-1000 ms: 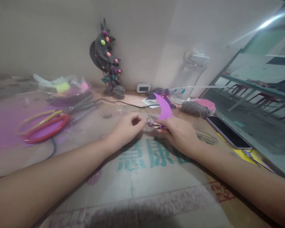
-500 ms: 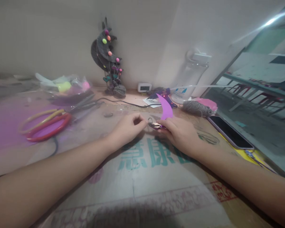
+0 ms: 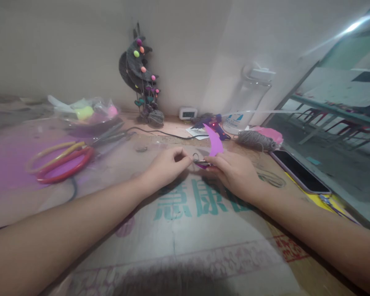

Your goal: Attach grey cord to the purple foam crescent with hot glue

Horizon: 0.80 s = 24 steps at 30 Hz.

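Observation:
My right hand grips the lower end of a purple crescent-shaped foam piece, which stands upright above my fingers. My left hand is closed in a pinch right beside it, on a thin grey strand that loops at the crescent's base. Both hands rest on printed cardboard covering the table.
A grey yarn ball and pink material lie to the right, with a phone near the edge. A glue gun, a clear jug and a dark crescent ornament stand by the wall. Red-handled scissors lie left.
The purple crescent has tilted slightly and sits a little lower in my right hand. Both hands stay nearly where they were.

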Motion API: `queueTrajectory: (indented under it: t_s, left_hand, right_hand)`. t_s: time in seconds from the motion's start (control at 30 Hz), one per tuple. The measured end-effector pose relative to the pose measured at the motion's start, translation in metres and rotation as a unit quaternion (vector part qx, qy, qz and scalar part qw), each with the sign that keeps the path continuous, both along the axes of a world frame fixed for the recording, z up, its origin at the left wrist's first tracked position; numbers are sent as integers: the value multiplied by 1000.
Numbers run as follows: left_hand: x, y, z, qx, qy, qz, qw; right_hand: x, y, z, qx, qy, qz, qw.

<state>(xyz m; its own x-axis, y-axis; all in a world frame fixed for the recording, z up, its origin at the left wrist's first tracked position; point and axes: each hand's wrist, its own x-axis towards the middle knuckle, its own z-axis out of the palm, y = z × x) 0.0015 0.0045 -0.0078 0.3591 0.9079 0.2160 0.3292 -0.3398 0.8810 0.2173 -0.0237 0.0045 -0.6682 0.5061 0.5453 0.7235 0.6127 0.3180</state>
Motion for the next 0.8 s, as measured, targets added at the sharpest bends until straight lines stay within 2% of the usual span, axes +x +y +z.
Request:
queueTrajectory:
  t_s: [0.17,0.37,0.6,0.8]
  left_hand:
    - [-1,0,1,4,-1,13,1000]
    - [-1,0,1,13,1,12,1000]
    - [0,1,0,24,12,15,1000]
    - [-1,0,1,1,5,5,1000]
  right_hand:
    - [0,-2,3,-20,45,1,999]
    - [-1,-2,2,-40,27,-14,999]
    - [-1,-1,0,-21,13,-10,1000]
    - [1,0,-2,-25,9,-3,1000]
